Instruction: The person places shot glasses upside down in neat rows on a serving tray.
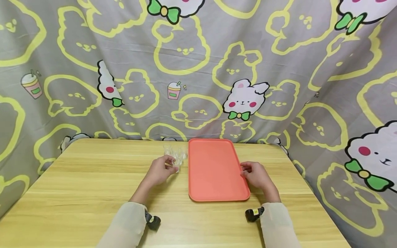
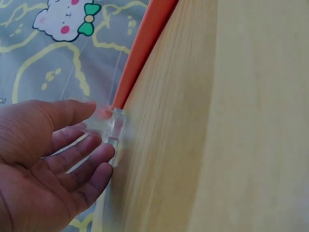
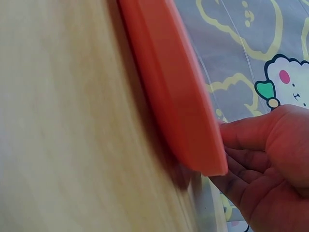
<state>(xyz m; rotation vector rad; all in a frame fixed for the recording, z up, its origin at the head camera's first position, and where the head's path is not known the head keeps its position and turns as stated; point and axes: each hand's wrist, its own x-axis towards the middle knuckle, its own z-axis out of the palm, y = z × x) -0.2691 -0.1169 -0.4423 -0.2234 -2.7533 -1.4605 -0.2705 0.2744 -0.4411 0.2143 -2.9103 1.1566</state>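
My left hand (image 1: 159, 171) is at the near side of a small group of clear little glasses (image 1: 183, 153), left of the tray. Its thumb and fingers pinch the nearest small glass (image 2: 117, 124), whose thick base faces the tabletop in the left wrist view. A flat, red-orange rectangular tray (image 1: 217, 172) with a low raised rim lies just right of the glasses. At the tray's right edge, my right hand (image 1: 256, 175) grips the rim. In the right wrist view, the thumb (image 3: 246, 134) lies at the rim with the other fingers under it.
The wooden table (image 1: 93, 193) spreads out on both sides of the tray. Behind it and along the right hangs a grey curtain (image 1: 192, 79) printed with yellow outlines and white cartoon animals. A black wrist camera (image 1: 153, 221) sits at the left cuff, another (image 1: 253, 215) at the right.
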